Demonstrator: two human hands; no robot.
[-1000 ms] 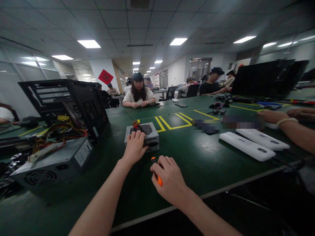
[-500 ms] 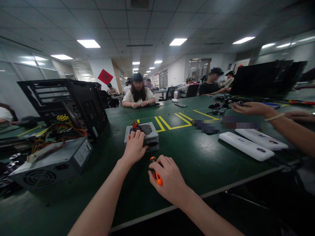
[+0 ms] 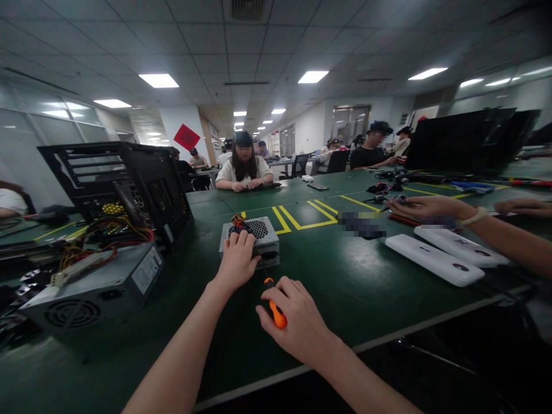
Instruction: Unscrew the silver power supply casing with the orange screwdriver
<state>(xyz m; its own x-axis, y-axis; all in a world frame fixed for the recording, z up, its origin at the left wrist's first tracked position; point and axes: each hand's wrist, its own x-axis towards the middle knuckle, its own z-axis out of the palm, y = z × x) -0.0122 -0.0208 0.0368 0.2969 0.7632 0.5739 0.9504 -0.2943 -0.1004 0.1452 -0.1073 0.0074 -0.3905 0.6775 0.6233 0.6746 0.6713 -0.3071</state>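
Note:
A small grey computer power supply (image 3: 269, 230) with a perforated top sits on the green table in front of me. My left hand (image 3: 237, 256) grips its near left side, fingers curled over the top beside a bundle of coloured cables (image 3: 238, 222) and thumb toward the front face. My right hand (image 3: 297, 316) holds a screwdriver (image 3: 279, 316) with an orange and black handle. Its thin shaft points at the front face of the power supply; whether the tip touches a screw is too small to tell.
At left stand a larger power supply (image 3: 97, 287) and an open black computer case (image 3: 125, 190). Two white devices (image 3: 435, 261) lie at right, near a co-worker's hand (image 3: 426, 208). Another person (image 3: 244, 167) sits across the table. Black monitors (image 3: 466, 141) stand at far right.
My right thumb has moved slightly away from the screwdriver handle. My left hand stays on the power supply. The co-worker's hand at right has shifted left and lower.

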